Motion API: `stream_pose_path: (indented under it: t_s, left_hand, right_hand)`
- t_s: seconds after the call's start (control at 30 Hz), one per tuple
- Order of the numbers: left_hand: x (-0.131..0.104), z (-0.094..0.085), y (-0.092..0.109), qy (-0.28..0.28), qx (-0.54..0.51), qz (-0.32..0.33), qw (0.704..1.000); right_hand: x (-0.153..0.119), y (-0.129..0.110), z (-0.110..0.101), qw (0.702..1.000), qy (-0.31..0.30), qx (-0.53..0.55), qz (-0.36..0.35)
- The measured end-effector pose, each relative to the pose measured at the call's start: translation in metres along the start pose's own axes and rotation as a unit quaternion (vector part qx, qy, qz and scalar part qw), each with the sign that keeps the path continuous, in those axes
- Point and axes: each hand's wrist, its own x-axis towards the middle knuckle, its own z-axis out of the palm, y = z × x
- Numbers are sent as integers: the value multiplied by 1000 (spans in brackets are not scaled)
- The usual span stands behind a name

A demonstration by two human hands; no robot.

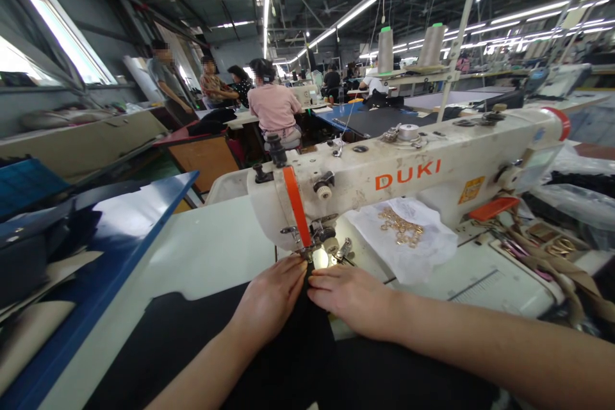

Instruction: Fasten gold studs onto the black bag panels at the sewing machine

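A large piece of black fabric (307,346) lies across the sewing machine table and drapes toward me, its narrow part running up to the lit presser foot (309,255). My left hand (271,295) holds the fabric on the left of the foot, fingers pressed together with their tips close to the needle area. From the right, my right hand (353,298) grips the fabric's edge with bent fingers; its thumb is hidden. Both hands are closed on the fabric just in front of the white sewing machine (355,173), which carries an orange guard strip (296,208).
Gold-coloured metal rings (402,225) lie on a white sheet (437,253) under the machine arm. Straps and small parts (560,246) crowd the right side. A blue table (144,237) with dark pieces stands left. Thread cones (385,51) rise behind; several people work farther back.
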Motion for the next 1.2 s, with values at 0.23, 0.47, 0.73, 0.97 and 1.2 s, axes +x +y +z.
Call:
stream_pose_path:
  t_s: [0.23, 0.47, 0.73, 0.97, 1.2]
  left_hand:
    - [2, -2, 2, -3, -8, -17, 1000]
    - [1, -3, 3, -18, -20, -25, 999]
    - [3, 0, 3, -30, -27, -35, 999]
    - [-10, -12, 12, -12, -30, -51, 998]
    - [-53, -36, 44, 13, -78, -145, 986]
  right_hand:
    - [0, 0, 1, 1000, 5, 4, 6]
    - [0, 0, 2, 1000, 11, 7, -2]
    - [0, 4, 8, 1000, 21, -11, -6]
    - [-1, -13, 4, 1000, 18, -24, -6]
    - [-12, -58, 12, 998, 56, 2, -21]
